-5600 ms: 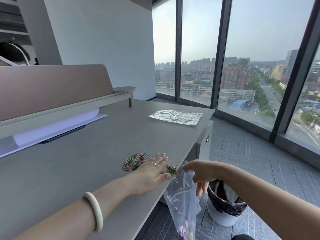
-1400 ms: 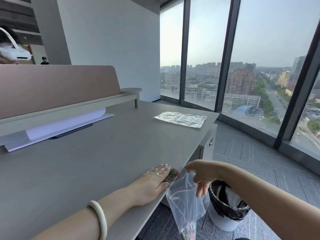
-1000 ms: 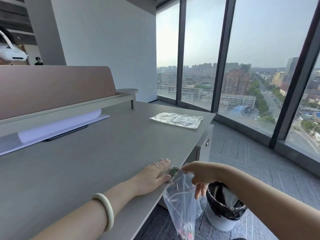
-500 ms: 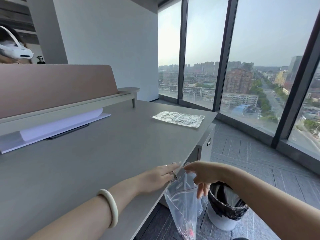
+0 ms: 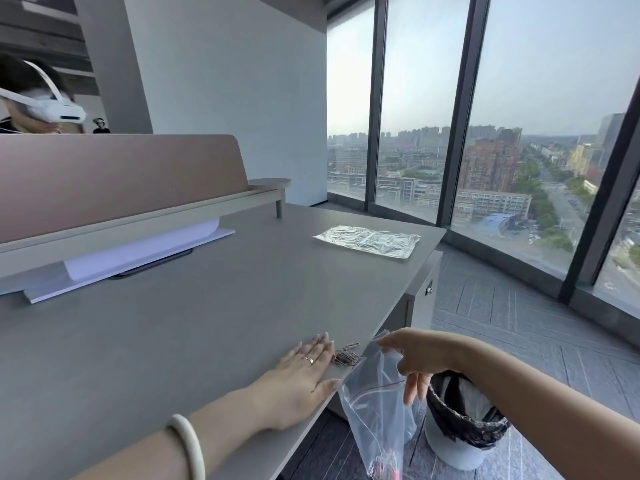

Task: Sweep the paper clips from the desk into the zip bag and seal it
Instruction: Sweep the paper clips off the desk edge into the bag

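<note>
A small heap of paper clips [image 5: 346, 356] lies at the desk's [image 5: 173, 341] right edge. My left hand [image 5: 301, 374] rests flat on the desk, fingers together, its fingertips just left of the clips. My right hand [image 5: 410, 358] pinches the rim of a clear zip bag [image 5: 375, 410] and holds its mouth open against the desk edge, right beside the clips. The bag hangs down below the desk. Several coloured clips [image 5: 386, 469] lie in its bottom.
A second flat clear bag [image 5: 367, 240] lies at the desk's far right corner. A bin with a black liner [image 5: 460, 431] stands on the floor under my right arm. A raised shelf with a white sheet [image 5: 131, 254] runs along the back left. A person with a white headset [image 5: 38, 102] sits behind the divider.
My left hand pushed clips over the edge into the bag, then drew back onto the desk and lies flat. A few clips remain at the edge. My right hand kept holding the bag.
</note>
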